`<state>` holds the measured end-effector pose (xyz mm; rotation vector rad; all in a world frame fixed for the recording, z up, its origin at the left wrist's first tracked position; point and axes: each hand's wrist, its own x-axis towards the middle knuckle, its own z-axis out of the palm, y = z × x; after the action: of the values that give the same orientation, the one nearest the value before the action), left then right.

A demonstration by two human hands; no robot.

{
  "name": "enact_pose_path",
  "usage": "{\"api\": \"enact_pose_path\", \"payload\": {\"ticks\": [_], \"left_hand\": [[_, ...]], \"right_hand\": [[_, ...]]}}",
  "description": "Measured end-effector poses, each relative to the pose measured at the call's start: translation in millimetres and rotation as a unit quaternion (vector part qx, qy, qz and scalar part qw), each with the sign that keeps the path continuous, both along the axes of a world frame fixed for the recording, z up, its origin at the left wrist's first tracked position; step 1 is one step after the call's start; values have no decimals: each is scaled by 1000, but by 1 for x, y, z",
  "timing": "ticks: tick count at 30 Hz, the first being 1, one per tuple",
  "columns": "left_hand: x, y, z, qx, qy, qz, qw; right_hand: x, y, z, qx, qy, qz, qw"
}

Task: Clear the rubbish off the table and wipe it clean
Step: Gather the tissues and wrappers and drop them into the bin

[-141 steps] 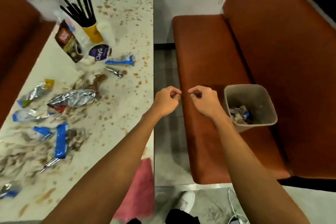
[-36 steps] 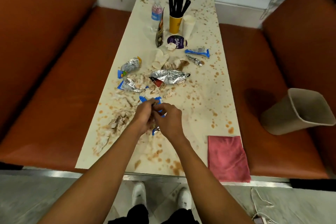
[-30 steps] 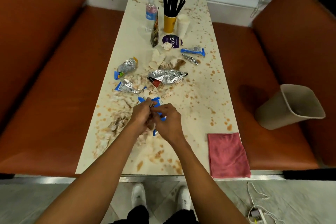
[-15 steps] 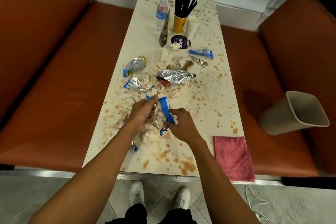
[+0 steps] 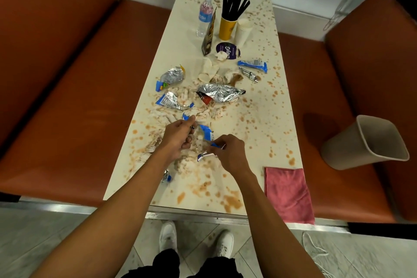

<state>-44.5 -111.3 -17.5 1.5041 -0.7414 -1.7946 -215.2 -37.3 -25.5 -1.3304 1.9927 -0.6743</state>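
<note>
The two hands are drawing apart after being bunched together a second ago. The left hand (image 5: 179,134) is pinching a torn blue scrap (image 5: 186,117). The right hand (image 5: 230,151) is pinching the near end of the blue wrapper (image 5: 206,134), which is lying among crumbs on the stained surface (image 5: 259,106). The rubbish is getting gathered piece by piece. The bin (image 5: 361,142) is sitting tilted on the bench to the right, and the pink cloth (image 5: 288,189) is lying unused.

Shiny crinkled foil wrappers (image 5: 220,95), matt red cloth (image 5: 287,192), smooth stained table (image 5: 259,119)
</note>
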Motion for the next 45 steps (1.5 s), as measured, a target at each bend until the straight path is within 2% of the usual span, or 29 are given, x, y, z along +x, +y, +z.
{"api": "enact_pose_path", "payload": {"ticks": [3, 10, 20, 32, 38, 45], "left_hand": [[-2, 0, 1, 0, -3, 2, 1000], [-5, 3, 3, 1, -1, -1, 1000], [-1, 4, 4, 0, -2, 8, 1000], [14, 8, 2, -14, -14, 7, 1000], [22, 6, -4, -16, -8, 16, 1000], [23, 5, -7, -10, -6, 23, 1000]], "right_hand": [[-6, 2, 6, -25, -12, -26, 999], [-18, 7, 16, -77, -109, -43, 990], [-14, -3, 17, -105, -136, -103, 980], [8, -2, -11, -86, 46, 47, 994], [20, 9, -32, -99, 178, 121, 971], [37, 25, -34, -80, 233, 153, 957]]}}
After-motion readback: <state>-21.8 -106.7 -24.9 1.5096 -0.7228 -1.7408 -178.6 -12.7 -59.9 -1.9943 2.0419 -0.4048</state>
